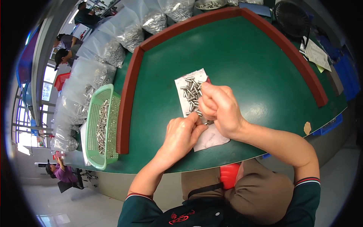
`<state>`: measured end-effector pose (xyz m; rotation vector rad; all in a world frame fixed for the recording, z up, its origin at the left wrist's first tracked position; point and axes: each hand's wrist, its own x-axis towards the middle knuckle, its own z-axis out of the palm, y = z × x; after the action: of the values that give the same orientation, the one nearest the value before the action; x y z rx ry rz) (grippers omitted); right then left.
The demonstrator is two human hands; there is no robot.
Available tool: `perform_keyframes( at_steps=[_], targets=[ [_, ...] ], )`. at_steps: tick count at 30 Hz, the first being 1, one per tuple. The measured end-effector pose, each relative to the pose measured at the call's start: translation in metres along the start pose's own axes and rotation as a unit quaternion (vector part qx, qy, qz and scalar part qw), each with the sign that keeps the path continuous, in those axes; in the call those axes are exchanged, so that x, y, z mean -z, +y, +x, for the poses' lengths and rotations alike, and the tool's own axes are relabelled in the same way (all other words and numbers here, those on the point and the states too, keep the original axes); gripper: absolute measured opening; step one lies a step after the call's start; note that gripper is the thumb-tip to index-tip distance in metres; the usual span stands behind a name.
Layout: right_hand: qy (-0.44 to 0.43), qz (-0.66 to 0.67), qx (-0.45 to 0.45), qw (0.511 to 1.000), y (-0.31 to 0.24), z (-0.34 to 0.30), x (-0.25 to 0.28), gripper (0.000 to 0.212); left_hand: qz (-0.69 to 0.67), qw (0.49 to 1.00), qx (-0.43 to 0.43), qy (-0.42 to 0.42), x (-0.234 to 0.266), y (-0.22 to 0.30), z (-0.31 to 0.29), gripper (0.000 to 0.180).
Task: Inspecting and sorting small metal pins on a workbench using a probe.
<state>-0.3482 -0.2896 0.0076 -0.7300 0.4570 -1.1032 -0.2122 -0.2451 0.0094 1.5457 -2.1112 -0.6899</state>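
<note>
A loose pile of small silvery metal pins [192,92] lies on a white cloth [212,139] on the green tabletop. At the pile's near side, my left hand [180,133] is closed in a pinch, thumb and forefinger together by a short bit of shiny metal [206,123], apparently a pin. My right hand [221,108] is curled into a fist just to the right of the pile. A small red end [208,80] shows above this fist; the rest of that object is hidden by the fingers. Both hands are close together over the cloth.
Dark red wooden rails [130,102] border the work surface. Left of them stands a light green plastic basket [109,128] of pins. Clear bags of metal parts [130,36] line the left and far sides. Papers [317,55] lie at far right. Several people are at the left.
</note>
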Motion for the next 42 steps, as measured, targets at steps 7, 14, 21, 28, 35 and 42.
perform_keyframes(
  at_steps=[7, 14, 21, 28, 35, 42],
  targets=[
    [-0.016, -0.47, 0.248, 0.847, -0.052, 0.042, 0.021, 0.031, -0.672, 0.71, 0.154, -0.142, 0.037, -0.04, 0.001, 0.012],
    [-0.046, -0.728, 0.188, 0.658, -0.024, 0.085, 0.051, 0.018, -0.641, 0.744, 0.186, -0.033, 0.051, -0.069, 0.036, 0.016],
    [-0.038, -0.76, 0.179, 0.624, -0.007, 0.085, 0.049, 0.013, 0.129, 0.974, -0.106, 0.152, 0.023, -0.089, 0.048, 0.029],
    [-0.039, -0.783, 0.22, 0.581, -0.002, 0.091, 0.048, 0.007, 0.223, 0.96, -0.096, 0.14, 0.031, -0.091, 0.066, 0.024],
    [-0.019, -0.793, 0.26, 0.55, 0.005, 0.1, 0.046, 0.007, 0.335, 0.93, -0.085, 0.123, 0.03, -0.092, 0.067, 0.02],
    [0.046, -0.777, 0.381, 0.498, -0.015, 0.076, 0.066, 0.013, -0.07, 0.974, 0.049, 0.21, 0.045, -0.094, 0.063, 0.018]
  ],
)
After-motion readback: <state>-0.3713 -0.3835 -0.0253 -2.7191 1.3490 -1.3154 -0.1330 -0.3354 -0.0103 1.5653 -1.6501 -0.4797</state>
